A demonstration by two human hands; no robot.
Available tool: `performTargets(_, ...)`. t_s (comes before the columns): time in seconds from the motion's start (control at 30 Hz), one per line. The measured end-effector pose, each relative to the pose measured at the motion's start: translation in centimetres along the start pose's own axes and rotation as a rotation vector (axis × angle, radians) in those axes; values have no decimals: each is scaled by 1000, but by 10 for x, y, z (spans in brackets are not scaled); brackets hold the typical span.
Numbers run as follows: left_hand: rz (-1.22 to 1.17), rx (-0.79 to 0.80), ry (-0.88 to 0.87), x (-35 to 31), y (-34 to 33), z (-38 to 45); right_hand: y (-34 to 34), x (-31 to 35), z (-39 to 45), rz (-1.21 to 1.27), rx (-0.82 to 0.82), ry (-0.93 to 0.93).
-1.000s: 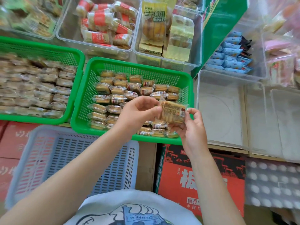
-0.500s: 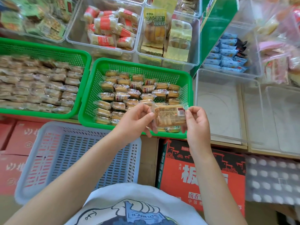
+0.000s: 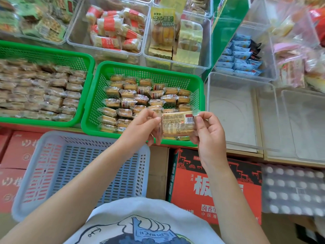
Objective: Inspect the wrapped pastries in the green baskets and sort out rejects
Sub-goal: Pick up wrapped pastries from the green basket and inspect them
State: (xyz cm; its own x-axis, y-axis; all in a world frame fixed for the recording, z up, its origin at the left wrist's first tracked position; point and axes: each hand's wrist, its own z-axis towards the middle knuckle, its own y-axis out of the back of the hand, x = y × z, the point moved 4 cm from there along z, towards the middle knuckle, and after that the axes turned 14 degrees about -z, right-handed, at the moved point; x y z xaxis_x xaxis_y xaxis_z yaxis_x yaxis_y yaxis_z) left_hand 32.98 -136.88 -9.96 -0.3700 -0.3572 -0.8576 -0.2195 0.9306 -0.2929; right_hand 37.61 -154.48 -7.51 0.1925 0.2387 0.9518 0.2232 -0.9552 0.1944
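One wrapped pastry held up for checking over the near rim of the right green basket.

On the left, a green basket (image 3: pixel 84 64) sits full of wrapped pastries; below it a grey-blue basket (image 3: pixel 84 173) lies on red cartons. The middle green basket (image 3: pixel 91 110) holds rows of the same packs. Above its near edge the left hand (image 3: pixel 140 125) pinches one end of the wrapped pastry (image 3: pixel 177 124) and the right hand (image 3: pixel 209 131) pinches the other, fingers (image 3: pixel 199 120) closed on the clear film, label side up. It looks light, soft and crumbly, the film likely slippery, so the sealed ends are the safest hold. To the right stands a clear bin (image 3: pixel 228 81); nothing blocks either route.
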Motion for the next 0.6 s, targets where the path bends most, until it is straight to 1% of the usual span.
performTargets(0.17,-22,-23,-90,0,6,4,1,3,4,-149,9,142)
performTargets(0.27,-31,-89,-121,5,11,8,2,-1,6,-170,-37,156)
performTargets(0.37,-64,-157,-102,11,11,12,-4,-7,6,-151,-45,125)
performTargets(0.5,-101,-201,-32,20,16,20,-11,-12,10,-88,63,11)
performTargets(0.6,-93,-195,-5,23,22,25,-10,-12,18,-179,155,29)
